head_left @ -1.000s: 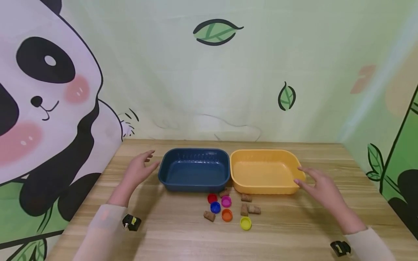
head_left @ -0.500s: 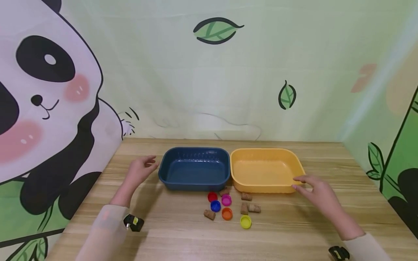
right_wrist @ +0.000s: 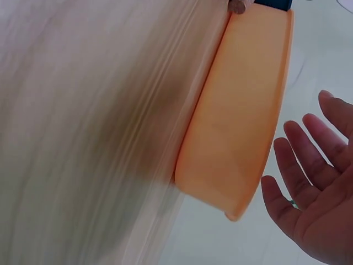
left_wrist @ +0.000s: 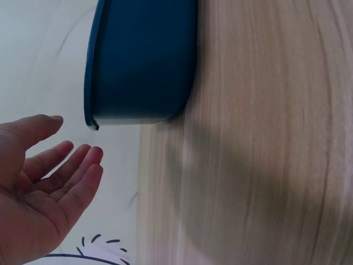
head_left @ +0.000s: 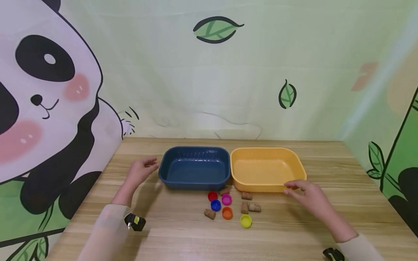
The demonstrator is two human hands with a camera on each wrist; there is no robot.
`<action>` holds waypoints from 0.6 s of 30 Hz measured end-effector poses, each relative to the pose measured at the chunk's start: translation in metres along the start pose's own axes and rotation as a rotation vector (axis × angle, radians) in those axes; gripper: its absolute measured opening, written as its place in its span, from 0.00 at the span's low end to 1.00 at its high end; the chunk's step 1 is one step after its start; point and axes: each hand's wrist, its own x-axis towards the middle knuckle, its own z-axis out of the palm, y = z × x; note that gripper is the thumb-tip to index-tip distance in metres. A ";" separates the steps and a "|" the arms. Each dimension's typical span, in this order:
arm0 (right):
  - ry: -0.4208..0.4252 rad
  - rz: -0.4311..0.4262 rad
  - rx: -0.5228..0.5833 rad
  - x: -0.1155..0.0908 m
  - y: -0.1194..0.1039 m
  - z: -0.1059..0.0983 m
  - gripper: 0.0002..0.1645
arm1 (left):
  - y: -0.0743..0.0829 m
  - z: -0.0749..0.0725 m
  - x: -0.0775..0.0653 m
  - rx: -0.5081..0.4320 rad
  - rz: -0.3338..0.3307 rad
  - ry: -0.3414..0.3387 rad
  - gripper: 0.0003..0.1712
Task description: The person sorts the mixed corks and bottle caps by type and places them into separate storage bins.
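Side by side on the wooden table stand a dark blue tray (head_left: 196, 185) and a yellow tray (head_left: 258, 188), both with nothing in them. My left hand (head_left: 139, 171) hovers just left of the blue tray, its fingers relaxed and holding nothing; the left wrist view shows the palm and a gap to the blue tray's wall (left_wrist: 143, 61). My right hand (head_left: 308, 194) is over the front right corner of the yellow tray. In the right wrist view its fingers are loosely bent beside the yellow tray's rim (right_wrist: 278, 118), with nothing in them.
In front of the trays lie round caps: red (head_left: 212, 196), pink (head_left: 226, 199), blue (head_left: 215, 205), orange (head_left: 227, 213) and yellow (head_left: 246, 221). Several corks lie among them, such as one cork (head_left: 209, 214) at the left and another cork (head_left: 254, 207) at the right. A printed cloth (head_left: 163, 90) hangs behind.
My right hand has moved left and toward me, from the yellow tray's right side to its front right corner. My left hand has dropped slightly and its fingers have drawn in.
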 end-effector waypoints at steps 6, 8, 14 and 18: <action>-0.055 -0.024 0.044 0.001 -0.005 0.007 0.14 | -0.002 0.002 0.001 -0.081 -0.074 -0.037 0.25; -0.062 -0.029 0.050 0.001 -0.007 0.010 0.13 | -0.003 0.002 0.001 -0.104 -0.100 -0.046 0.25; -0.076 -0.057 0.062 0.002 -0.008 0.015 0.13 | -0.003 0.004 0.005 -0.157 -0.148 -0.067 0.26; -0.108 -0.065 0.070 0.002 -0.007 0.020 0.14 | -0.004 0.005 0.007 -0.170 -0.167 -0.078 0.26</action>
